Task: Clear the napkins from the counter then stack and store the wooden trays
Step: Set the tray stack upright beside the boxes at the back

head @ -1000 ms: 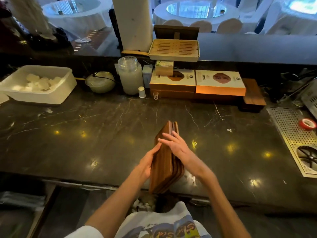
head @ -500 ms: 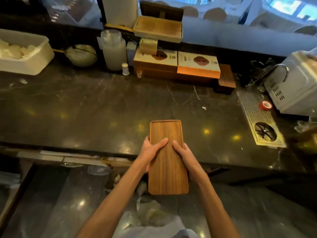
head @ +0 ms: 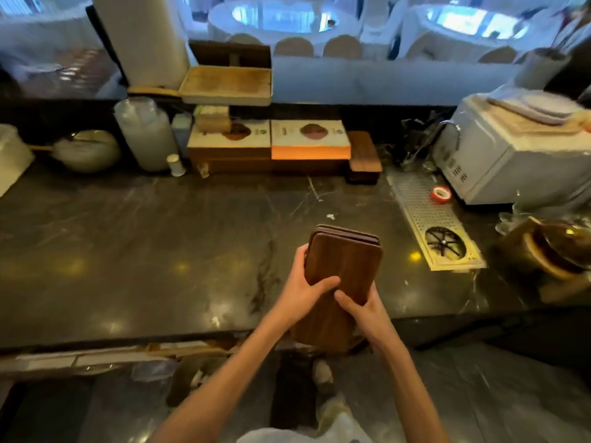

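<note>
Gripping a stack of wooden trays (head: pixel 343 266), both hands close around its lower half above the near edge of the dark stone counter (head: pixel 160 251). Left hand (head: pixel 300 295) wraps the left side, thumb across the top face. Right hand (head: pixel 361 310) clasps just beside it, thumb on the face too. Stack tilts away, far end raised. Well beyond the hands, another wooden tray (head: pixel 363 156) beside the boxes (head: pixel 268 142). Right of the hands, a metal drain grate (head: pixel 428 219).

Tray stack (head: pixel 347 260) over counter (head: pixel 144 251) front edge, 2 boxes (head: pixel 268 139) behind, drip grate (head: pixel 425 215) right
</note>
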